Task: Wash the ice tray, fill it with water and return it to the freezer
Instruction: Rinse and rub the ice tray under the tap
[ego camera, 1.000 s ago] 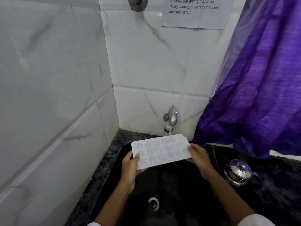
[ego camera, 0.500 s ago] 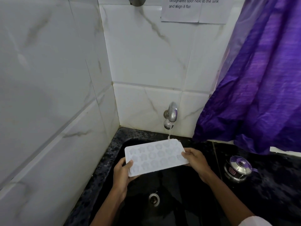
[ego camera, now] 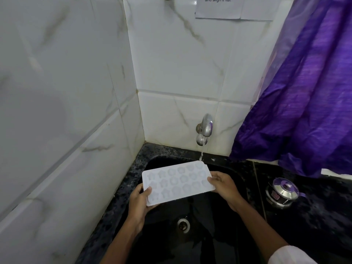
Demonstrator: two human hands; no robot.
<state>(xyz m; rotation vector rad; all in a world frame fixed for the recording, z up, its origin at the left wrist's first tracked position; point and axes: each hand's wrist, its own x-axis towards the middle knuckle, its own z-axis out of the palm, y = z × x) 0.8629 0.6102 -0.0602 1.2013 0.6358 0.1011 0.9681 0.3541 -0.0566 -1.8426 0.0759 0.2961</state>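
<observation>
- While the tiled wall [ego camera: 66,92] on my far left plays no part, my left hand [ego camera: 140,201] just right of it pinches the near-left corner of the ice tray [ego camera: 178,181], thumb on top of the rim and fingers underneath.
- The tray hangs over the black sink [ego camera: 205,244] with its cavities up, close to level. Its far-right corner sits under the thin stream [ego camera: 201,154] from the tap [ego camera: 205,128]. It touches neither basin nor counter.
- Below it the drain [ego camera: 183,224] shows no plug. I see no soap, sponge or suds, so I cannot tell whether this water is rinsing or filling.
- My guess is that I am somewhere between the wash and the fill. The stream lands at one corner cavity only, and whether the moulds hold water is too faint to make out.
- My right hand [ego camera: 223,184] is closed round the right short edge, thumb over the rim.
- Farther right a steel pot [ego camera: 283,191] sits on the dark counter [ego camera: 327,221], well apart from the tray, with the purple curtain [ego camera: 304,101] behind it.
- What is left, as I judge it, is to get water into every cavity, shut off the tap and carry the tray level to the freezer, which is nowhere in view.
</observation>
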